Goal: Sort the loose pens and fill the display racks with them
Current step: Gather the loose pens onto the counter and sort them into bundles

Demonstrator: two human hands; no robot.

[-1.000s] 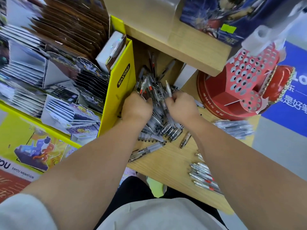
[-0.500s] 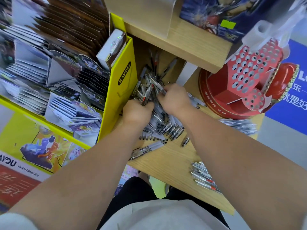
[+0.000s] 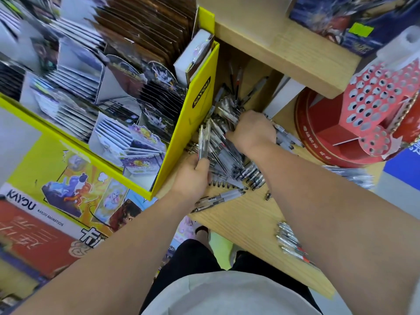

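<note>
A heap of loose clear-barrelled pens (image 3: 229, 153) lies on the wooden shelf (image 3: 245, 219), tucked under an upper shelf. My left hand (image 3: 193, 176) grips a small bunch of pens (image 3: 203, 142) that stand up out of its fist at the heap's near left. My right hand (image 3: 252, 130) is plunged into the back of the heap, fingers curled among pens; what it holds is hidden. A red display rack (image 3: 372, 110) with many round holes stands at the right, its holes bare.
A yellow card-display box (image 3: 193, 123) walls the heap on the left. Sorted pen rows lie at the shelf's front right (image 3: 293, 244) and beside the red rack's base (image 3: 350, 176). One pen (image 3: 218, 200) lies apart near the front edge. The upper wooden shelf (image 3: 291, 53) overhangs.
My right hand has pushed further back into the heap. My left hand has drawn toward me and now holds a bunch of pens upright.
</note>
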